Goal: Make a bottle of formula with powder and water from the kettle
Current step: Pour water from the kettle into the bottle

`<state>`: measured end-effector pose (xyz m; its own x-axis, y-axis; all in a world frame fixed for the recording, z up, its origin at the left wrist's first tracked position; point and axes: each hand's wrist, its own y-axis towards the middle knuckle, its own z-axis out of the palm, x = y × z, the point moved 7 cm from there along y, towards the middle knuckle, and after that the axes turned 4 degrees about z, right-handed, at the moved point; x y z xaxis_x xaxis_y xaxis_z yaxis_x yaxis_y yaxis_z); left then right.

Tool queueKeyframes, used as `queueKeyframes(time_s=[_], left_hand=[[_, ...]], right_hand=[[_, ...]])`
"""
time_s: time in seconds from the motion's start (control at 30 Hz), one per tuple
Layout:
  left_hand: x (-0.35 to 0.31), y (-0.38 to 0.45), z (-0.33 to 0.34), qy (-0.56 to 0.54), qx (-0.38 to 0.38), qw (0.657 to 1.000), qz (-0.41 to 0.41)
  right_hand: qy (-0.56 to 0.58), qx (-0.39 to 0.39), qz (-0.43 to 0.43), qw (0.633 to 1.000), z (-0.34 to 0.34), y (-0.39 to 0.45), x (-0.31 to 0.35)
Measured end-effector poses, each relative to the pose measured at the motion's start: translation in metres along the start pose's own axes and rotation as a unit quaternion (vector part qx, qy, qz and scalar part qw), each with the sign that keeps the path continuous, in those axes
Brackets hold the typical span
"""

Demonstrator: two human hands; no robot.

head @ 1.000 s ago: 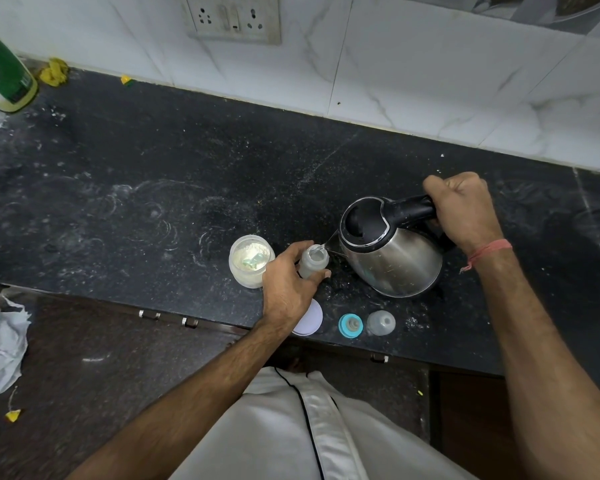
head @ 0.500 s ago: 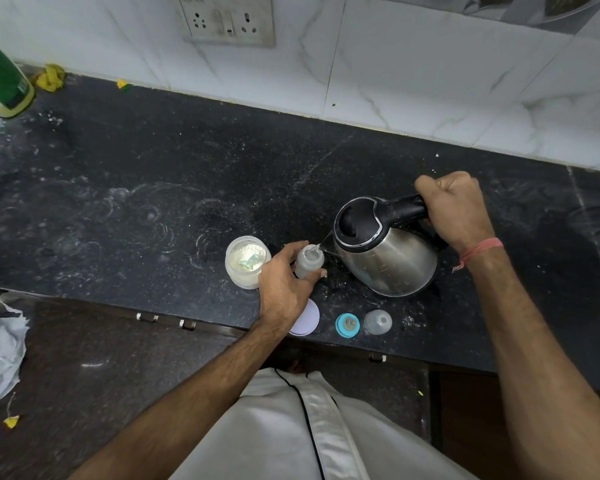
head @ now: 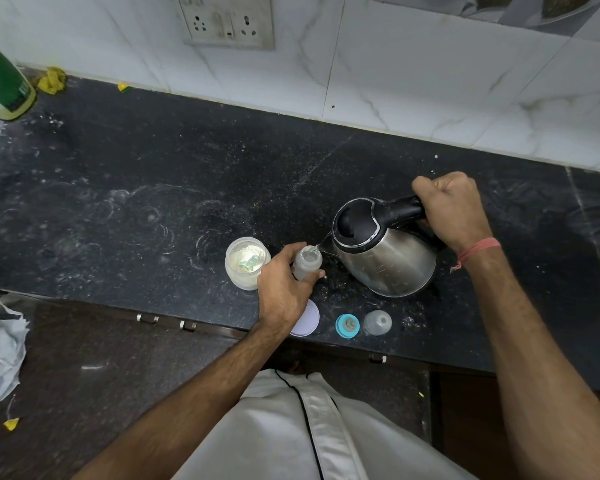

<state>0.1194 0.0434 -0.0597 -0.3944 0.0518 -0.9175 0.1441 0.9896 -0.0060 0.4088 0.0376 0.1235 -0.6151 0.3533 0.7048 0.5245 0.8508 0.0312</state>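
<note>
Arms: bare from wrist to past the elbow, no sleeves in view.
Left hand [head: 284, 289]: bare, no ring or band seen.
Right hand [head: 452, 211]: bare.
Right wrist: wore a thin red-orange thread [head: 478, 249], knotted, loose end hanging.
Torso: clad in a white garment [head: 291, 434] with a narrow dark piped line running down it.
</note>
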Motion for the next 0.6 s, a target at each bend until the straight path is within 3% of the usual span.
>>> queueKeyframes(time_s=[0.6], left_hand=[[-0.0009,-0.0002,-0.0040,0.043,-0.011,0.999,-0.008]], right_hand=[[-0.007,-0.011,0.000,1.000,0.0008,0.0016,0.0001]])
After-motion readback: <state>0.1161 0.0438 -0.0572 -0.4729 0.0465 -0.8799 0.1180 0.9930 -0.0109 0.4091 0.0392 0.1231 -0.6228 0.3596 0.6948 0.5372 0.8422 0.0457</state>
